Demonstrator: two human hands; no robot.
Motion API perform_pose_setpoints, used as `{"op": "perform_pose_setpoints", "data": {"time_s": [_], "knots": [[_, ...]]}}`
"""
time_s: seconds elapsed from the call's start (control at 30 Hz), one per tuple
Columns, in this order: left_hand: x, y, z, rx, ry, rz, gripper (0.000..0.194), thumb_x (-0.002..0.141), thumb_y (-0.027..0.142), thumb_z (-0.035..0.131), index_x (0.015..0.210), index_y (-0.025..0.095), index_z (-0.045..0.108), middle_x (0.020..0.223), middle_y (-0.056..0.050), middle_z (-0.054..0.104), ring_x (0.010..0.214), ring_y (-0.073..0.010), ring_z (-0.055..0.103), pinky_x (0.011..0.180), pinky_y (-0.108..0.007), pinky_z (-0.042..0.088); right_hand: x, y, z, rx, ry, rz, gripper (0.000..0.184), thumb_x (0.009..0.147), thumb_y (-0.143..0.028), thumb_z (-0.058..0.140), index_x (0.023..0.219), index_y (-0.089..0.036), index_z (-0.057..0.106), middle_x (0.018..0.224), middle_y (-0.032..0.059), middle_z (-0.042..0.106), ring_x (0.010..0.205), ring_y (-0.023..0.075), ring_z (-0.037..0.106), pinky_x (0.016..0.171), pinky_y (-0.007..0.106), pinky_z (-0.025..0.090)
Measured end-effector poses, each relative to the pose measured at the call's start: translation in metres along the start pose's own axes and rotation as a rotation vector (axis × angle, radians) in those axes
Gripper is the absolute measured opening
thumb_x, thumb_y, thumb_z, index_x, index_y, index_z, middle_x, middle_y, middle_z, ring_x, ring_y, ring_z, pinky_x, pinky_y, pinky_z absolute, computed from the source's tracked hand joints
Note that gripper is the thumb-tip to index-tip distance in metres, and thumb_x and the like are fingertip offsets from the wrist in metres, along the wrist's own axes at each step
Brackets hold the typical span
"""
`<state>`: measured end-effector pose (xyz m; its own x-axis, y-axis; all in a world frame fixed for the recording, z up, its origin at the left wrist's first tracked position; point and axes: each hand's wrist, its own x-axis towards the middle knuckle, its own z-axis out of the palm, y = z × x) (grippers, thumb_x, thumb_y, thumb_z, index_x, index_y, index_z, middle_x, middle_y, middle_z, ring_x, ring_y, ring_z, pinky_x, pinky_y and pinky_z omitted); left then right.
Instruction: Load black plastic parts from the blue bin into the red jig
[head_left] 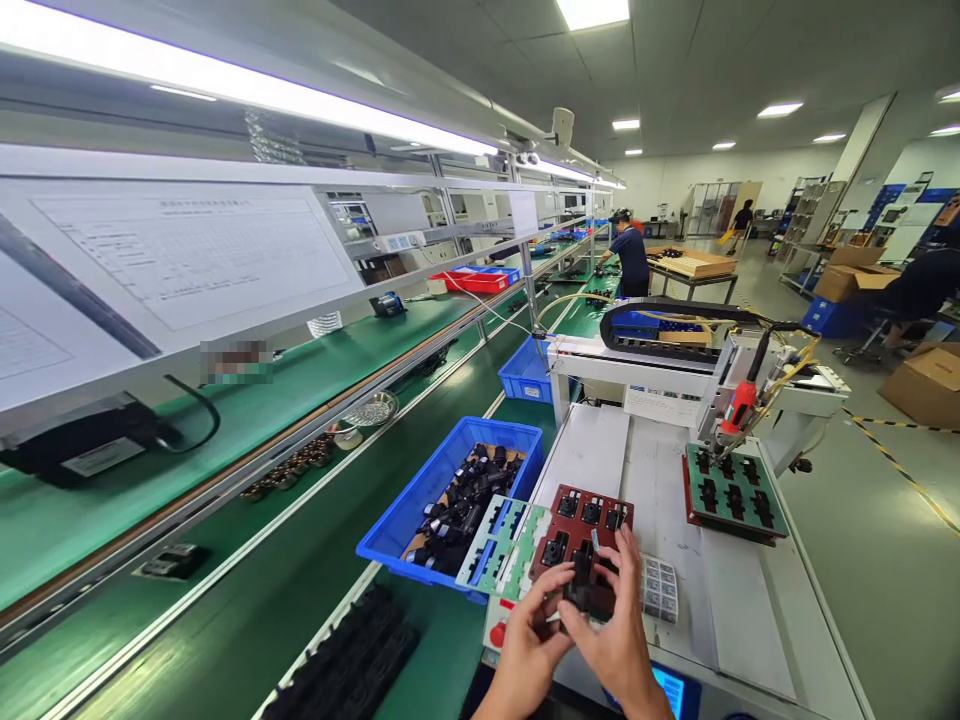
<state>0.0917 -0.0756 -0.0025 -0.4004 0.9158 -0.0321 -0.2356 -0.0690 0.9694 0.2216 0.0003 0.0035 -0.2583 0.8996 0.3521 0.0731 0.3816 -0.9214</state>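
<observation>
My left hand [529,640] and my right hand [619,630] meet at the bottom centre, fingers pinched together on a small black part [580,588]. They hover over a dark red fixture tray [581,530] with several pockets holding black parts. A green and white slotted plate [501,545] lies just left of the red tray. A blue bin [420,495] full of black parts stands further left. A sheet of small labels [661,590] lies by my right hand.
An automatic screwdriver machine [739,400] stands over a second green-topped fixture [733,490] on the white machine bed [660,470]. A green conveyor line [300,400] runs along the left under shelves. Another blue bin [525,372], cardboard boxes [926,380] and people at work stand farther back.
</observation>
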Motion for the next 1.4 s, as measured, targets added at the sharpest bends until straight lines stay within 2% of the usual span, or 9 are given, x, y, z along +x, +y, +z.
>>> {"op": "perform_pose_setpoints", "data": {"time_s": [0.17,0.3,0.43,0.57,0.7,0.87,1.03,1.2,1.4], "knots": [[0.052,-0.029,-0.062,-0.382,0.626,-0.223,0.062,0.074,0.01,0.085,0.13,0.02,0.063,0.108,-0.01,0.08,0.095,-0.0232,0.08,0.088,-0.033,0.065,0.02,0.08,0.013,0.024,-0.1,-0.061,0.07,0.102,-0.034,0.061,0.163,-0.042,0.028,0.172,0.0101,0.019,0.14,0.0352,0.053,0.109,0.059,0.057],[0.073,-0.03,-0.104,-0.381,0.794,-0.178,0.073,0.081,0.007,0.079,0.144,0.022,0.048,0.104,-0.006,0.078,0.092,-0.0175,0.079,0.088,-0.027,0.063,0.028,0.116,0.03,0.102,-0.217,-0.059,0.065,0.104,-0.028,0.051,0.163,-0.045,0.029,0.174,0.008,0.016,0.141,0.0322,0.055,0.102,0.052,0.062],[0.06,-0.028,-0.097,-0.276,0.66,-0.201,0.057,0.065,0.018,0.095,0.117,0.016,0.071,0.108,-0.01,0.078,0.09,-0.0229,0.078,0.079,-0.03,0.062,0.037,0.092,0.037,0.158,-0.134,-0.045,0.059,0.104,-0.031,0.054,0.159,-0.042,0.038,0.171,0.012,0.025,0.121,0.026,0.067,0.095,0.049,0.066],[0.032,-0.023,-0.057,-0.05,0.111,-0.171,0.055,0.062,0.039,0.1,0.106,0.016,0.079,0.097,-0.009,0.08,0.089,-0.0252,0.077,0.08,-0.034,0.06,0.056,0.026,0.021,0.306,0.093,0.146,0.084,0.097,-0.039,0.071,0.165,-0.032,0.022,0.154,0.0177,0.051,0.127,0.0288,0.064,0.094,0.046,0.065],[0.014,-0.004,-0.016,-0.102,-0.143,-0.186,0.056,0.079,0.059,0.086,0.116,0.018,0.078,0.095,-0.009,0.079,0.092,-0.0252,0.076,0.08,-0.036,0.059,0.069,-0.03,0.001,0.461,0.099,0.202,0.086,0.088,-0.041,0.081,0.159,-0.036,0.031,0.17,0.0156,0.027,0.131,0.0308,0.06,0.081,0.036,0.067],[0.003,0.024,0.013,-0.264,-0.219,-0.226,0.058,0.075,0.062,0.087,0.113,0.019,0.079,0.109,-0.012,0.078,0.09,-0.0234,0.074,0.079,-0.033,0.058,0.058,-0.055,-0.01,0.54,0.049,0.234,0.081,0.09,-0.04,0.08,0.157,-0.037,0.034,0.17,0.0145,0.027,0.135,0.0328,0.058,0.079,0.035,0.068],[-0.008,0.03,0.016,-0.387,-0.198,-0.202,0.078,0.069,0.055,0.094,0.137,0.031,0.066,0.138,-0.014,0.068,0.107,-0.0303,0.073,0.077,-0.035,0.061,0.037,-0.057,-0.02,0.496,-0.043,0.183,0.066,0.103,-0.042,0.065,0.159,-0.037,0.032,0.166,0.0129,0.037,0.132,0.028,0.061,0.102,0.044,0.061],[-0.006,0.04,0.01,-0.156,-0.023,0.073,0.062,0.066,0.028,0.098,0.123,0.026,0.072,0.142,-0.013,0.065,0.122,-0.0336,0.068,0.096,-0.039,0.06,0.018,-0.062,-0.033,0.526,0.028,0.234,0.068,0.098,-0.044,0.072,0.156,-0.038,0.037,0.163,0.0153,0.043,0.09,0.0184,0.068,0.079,0.038,0.064],[-0.01,0.052,0.009,-0.009,-0.012,0.037,0.056,0.07,0.026,0.096,0.121,0.025,0.074,0.153,-0.016,0.058,0.126,-0.0373,0.066,0.092,-0.039,0.061,0.008,-0.07,-0.04,0.489,-0.265,0.37,0.084,0.096,-0.047,0.074,0.162,-0.045,0.022,0.163,0.0143,0.04,0.081,0.0154,0.065,0.069,0.035,0.057]]}}
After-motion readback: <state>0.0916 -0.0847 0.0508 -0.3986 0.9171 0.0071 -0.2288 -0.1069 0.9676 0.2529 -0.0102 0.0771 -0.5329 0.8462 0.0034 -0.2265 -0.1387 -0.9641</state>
